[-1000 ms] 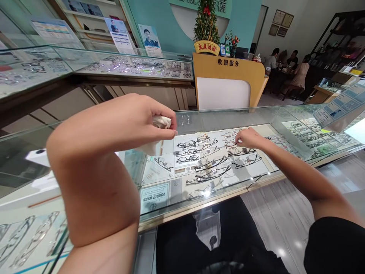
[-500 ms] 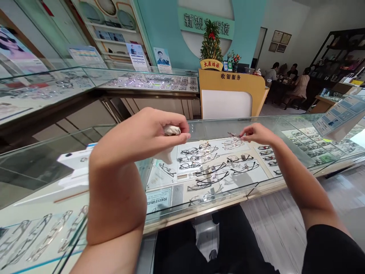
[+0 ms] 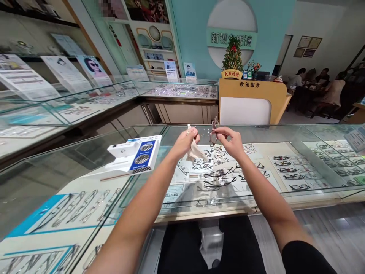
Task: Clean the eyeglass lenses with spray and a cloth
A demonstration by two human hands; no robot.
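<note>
My left hand (image 3: 186,141) is closed around a pale cloth (image 3: 196,152), one corner of which hangs down below the fingers. A small white tip sticks up above that hand; I cannot make out whether it is part of the cloth. Between the thumb and fingers of my right hand (image 3: 231,141) is a pair of eyeglasses (image 3: 213,134), held upright on its side. The two hands are a short way apart over the glass display case (image 3: 205,211). Beneath them, rows of eyeglass frames (image 3: 219,179) lie inside the case.
On the case at left stands a white and blue box (image 3: 144,156). A yellow counter (image 3: 253,91) with a potted plant (image 3: 232,57) is across from me. More glass cases (image 3: 179,91) run along the back and left. Several people (image 3: 327,85) sit at the far right.
My right hand has brought the eyeglasses up and left, off the case area. My left hand has dropped lower, its arm straighter, with the cloth still in it. The view has swung left.
</note>
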